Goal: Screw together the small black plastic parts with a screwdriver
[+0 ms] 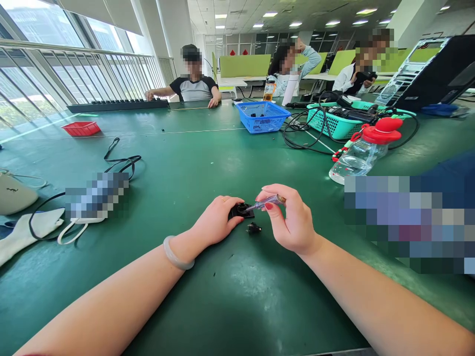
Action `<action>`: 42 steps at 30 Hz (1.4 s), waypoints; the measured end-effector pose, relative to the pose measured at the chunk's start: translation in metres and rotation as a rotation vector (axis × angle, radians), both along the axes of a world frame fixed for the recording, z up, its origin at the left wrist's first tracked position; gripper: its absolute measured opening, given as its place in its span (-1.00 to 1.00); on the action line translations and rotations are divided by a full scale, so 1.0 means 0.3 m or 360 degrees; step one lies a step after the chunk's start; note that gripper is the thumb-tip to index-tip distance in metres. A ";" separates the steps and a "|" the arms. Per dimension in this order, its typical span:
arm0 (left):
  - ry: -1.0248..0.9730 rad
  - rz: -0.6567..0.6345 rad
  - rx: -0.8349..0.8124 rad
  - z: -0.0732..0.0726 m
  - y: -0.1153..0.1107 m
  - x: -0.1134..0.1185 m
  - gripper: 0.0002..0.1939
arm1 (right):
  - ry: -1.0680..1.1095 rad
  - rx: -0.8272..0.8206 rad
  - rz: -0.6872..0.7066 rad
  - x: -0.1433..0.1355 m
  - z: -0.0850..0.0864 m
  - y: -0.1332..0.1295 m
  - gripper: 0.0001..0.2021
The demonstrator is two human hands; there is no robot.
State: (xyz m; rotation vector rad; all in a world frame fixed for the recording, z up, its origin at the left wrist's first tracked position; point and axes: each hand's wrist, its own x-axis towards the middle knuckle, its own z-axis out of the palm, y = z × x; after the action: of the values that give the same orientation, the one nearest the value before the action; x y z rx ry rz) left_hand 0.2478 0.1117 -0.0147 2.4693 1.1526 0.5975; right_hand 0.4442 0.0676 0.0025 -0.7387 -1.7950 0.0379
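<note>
Near the middle of the green table, my left hand pinches a small black plastic part between thumb and fingers and keeps it against the tabletop. A screwdriver with a clear purplish handle is gripped in the fingers of my right hand. Its tip points down-left and meets the black part, though the exact contact spot is too small to make out. Just below, a second small black piece lies loose on the table, touched by neither hand.
On the green table stand a blue basket, a teal basket with black cables, and a red-lidded water bottle at right. A red tray and a strapped pouch are left. Several people sit across.
</note>
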 end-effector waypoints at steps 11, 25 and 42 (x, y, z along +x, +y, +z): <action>0.0002 -0.0013 -0.0001 0.000 -0.005 -0.002 -0.60 | -0.0139 -0.0228 -0.0013 -0.009 -0.021 0.035 -0.67; -0.0188 0.0116 0.0196 0.017 -0.004 -0.007 -0.63 | 0.0450 0.0152 -0.0119 0.025 -0.013 0.045 -0.72; 0.0251 0.0338 0.0105 -0.014 0.024 -0.016 -0.55 | 0.1078 -0.0556 -0.0235 0.093 -0.078 0.164 -0.81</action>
State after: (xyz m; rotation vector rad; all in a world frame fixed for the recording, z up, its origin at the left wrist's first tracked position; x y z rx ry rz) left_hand 0.2429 0.1188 -0.0188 2.5046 1.4928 0.5120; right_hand 0.4721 0.1168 -0.0209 -0.9642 -1.0922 0.4591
